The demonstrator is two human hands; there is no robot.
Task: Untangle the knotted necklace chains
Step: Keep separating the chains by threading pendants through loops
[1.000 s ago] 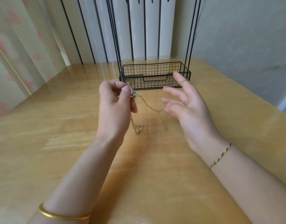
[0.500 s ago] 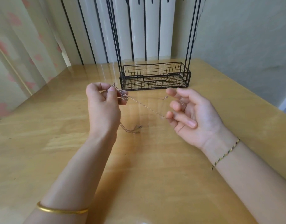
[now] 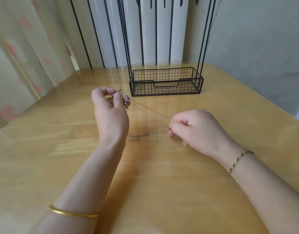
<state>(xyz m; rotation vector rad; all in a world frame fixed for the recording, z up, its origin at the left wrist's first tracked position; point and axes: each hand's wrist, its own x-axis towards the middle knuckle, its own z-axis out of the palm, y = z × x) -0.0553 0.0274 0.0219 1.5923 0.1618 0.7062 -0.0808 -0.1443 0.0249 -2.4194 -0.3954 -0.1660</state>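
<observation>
Probably mid-step: teasing one strand from the knot [image 3: 126,100].
Pinches knot in left hand [image 3: 110,115] just before basket [image 3: 165,81], pinches taut chain [image 3: 162,123] end in right hand [image 3: 196,129], nearer; next likely needs gentle, steady pulling apart.

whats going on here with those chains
A person is untangling thin chains over a wooden table. The left hand holds them pinched up off the table. The right hand pinches one strand, which runs straight between the two hands. A loose end lies on the table beneath. A black wire basket stands behind.
</observation>
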